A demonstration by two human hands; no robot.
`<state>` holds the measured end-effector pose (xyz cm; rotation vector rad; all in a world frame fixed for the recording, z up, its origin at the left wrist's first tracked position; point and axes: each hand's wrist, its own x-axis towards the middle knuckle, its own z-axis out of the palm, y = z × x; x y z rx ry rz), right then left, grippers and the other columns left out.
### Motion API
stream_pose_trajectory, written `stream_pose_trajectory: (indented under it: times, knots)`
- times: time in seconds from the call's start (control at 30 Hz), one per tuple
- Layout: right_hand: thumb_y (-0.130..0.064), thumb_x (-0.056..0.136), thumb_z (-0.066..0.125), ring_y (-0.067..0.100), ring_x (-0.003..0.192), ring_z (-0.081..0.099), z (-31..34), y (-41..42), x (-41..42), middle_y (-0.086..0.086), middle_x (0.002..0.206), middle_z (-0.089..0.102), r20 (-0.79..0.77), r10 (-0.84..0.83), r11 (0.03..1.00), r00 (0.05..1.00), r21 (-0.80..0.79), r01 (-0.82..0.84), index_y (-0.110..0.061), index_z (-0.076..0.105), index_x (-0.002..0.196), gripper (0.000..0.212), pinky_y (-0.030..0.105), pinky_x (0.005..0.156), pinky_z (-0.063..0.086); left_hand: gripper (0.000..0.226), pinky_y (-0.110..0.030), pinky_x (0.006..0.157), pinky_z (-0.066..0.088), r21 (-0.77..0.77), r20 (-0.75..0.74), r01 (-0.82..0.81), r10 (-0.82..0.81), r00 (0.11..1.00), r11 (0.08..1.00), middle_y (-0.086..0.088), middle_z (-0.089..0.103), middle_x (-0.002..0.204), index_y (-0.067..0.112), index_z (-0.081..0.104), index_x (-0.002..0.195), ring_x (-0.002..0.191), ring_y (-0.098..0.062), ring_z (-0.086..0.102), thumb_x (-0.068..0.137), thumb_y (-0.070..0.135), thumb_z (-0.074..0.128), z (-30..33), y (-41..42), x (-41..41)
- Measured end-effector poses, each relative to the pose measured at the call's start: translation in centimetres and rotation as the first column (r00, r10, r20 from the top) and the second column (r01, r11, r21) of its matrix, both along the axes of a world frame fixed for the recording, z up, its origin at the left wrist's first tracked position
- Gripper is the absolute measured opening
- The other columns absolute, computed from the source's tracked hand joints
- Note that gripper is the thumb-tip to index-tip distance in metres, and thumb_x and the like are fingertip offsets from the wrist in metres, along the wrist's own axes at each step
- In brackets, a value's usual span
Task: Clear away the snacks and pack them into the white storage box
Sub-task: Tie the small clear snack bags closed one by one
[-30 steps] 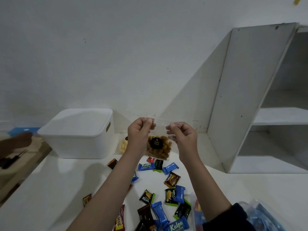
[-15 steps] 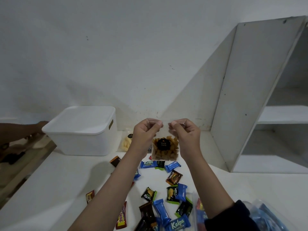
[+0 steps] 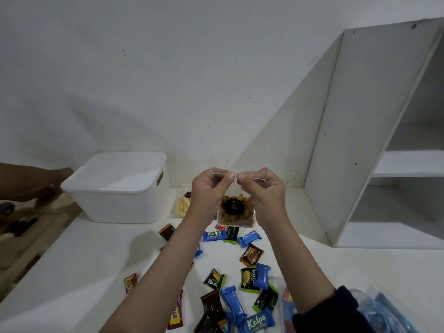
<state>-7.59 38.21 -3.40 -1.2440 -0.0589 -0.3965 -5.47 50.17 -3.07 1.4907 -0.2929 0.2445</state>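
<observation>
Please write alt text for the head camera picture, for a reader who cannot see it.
Two bare hands, left hand and right hand, pinch the top strip of a clear plastic bag of brown snacks above a white table strewn with small wrapped snacks. A lidded white plastic storage box stands behind on the left, touched by another person's hand.

This looks like a plain room in a home, used for storage. A bare white wall [image 3: 168, 80], scuffed and speckled, runs along the far side. At right stands a white shelf unit [image 3: 384, 140] with open compartments. A white counter [image 3: 84, 272] carries a lidded white box [image 3: 120, 188] at far left and loose snack packets [image 3: 240, 272] in the near middle. Wooden boards [image 3: 28, 248] lie at the left edge.
</observation>
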Motion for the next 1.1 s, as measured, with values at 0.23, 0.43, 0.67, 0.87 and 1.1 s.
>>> stream_pose_trajectory:
  times: [0.23,0.43,0.67,0.87,1.1]
  knots:
    - [-0.001,0.078,0.071,0.008,0.065,0.062,0.2,-0.1,0.3,0.004,0.071,0.066,-0.024,0.037,0.998,0.999,-0.040,-0.038,-0.020,0.057,0.060,0.029,0.024,0.066,0.051,0.005,-0.012,0.067,0.050,-0.002,-0.020,0.006,-0.006,1.000,1.000,-0.001,0.066,0.074,0.006,0.066,0.084,0.068,0.002,0.062,0.086,0.003,0.062,-0.3,0.2,-0.1]
    - [0.001,0.079,0.069,0.014,0.071,0.062,0.2,-0.1,0.3,0.000,0.070,0.069,-0.051,0.095,0.995,0.994,-0.011,-0.096,-0.019,0.055,0.060,0.031,0.029,0.069,0.050,0.007,-0.009,0.061,0.046,0.048,-0.046,0.047,-0.045,0.998,0.998,0.000,0.064,0.075,0.011,0.064,0.084,0.063,0.005,0.058,0.089,0.008,0.060,0.1,0.8,-0.2]
    - [-0.003,0.079,0.070,0.015,0.076,0.065,0.2,-0.4,0.3,-0.002,0.072,0.071,-0.073,0.128,0.991,0.989,-0.029,-0.130,-0.015,0.055,0.065,0.023,0.030,0.071,0.052,0.009,-0.013,0.062,0.046,-0.004,-0.091,0.078,-0.078,0.993,0.997,0.004,0.064,0.073,0.016,0.065,0.080,0.064,0.002,0.057,0.086,0.010,0.063,0.3,0.9,-0.2]
    - [-0.017,0.071,0.068,0.018,0.075,0.068,0.2,-0.5,0.0,0.004,0.077,0.073,-0.050,0.209,0.970,0.977,0.138,-0.200,-0.015,0.062,0.061,0.012,0.031,0.072,0.052,0.005,-0.036,0.083,0.038,-0.120,-0.186,0.093,-0.114,0.976,0.988,0.011,0.069,0.067,0.028,0.076,0.067,0.078,-0.013,0.055,0.071,0.029,0.075,0.3,1.6,0.2]
    - [-0.024,0.073,0.069,0.026,0.083,0.071,-0.4,0.0,-0.4,0.010,0.092,0.075,-0.043,0.285,0.955,0.958,0.105,-0.279,-0.020,0.066,0.056,0.019,0.035,0.078,0.053,0.032,-0.026,0.072,0.041,-0.268,-0.176,0.110,-0.161,0.971,0.957,0.007,0.069,0.065,0.018,0.075,0.061,0.064,-0.005,0.059,0.083,0.024,0.053,-0.3,2.7,0.5]
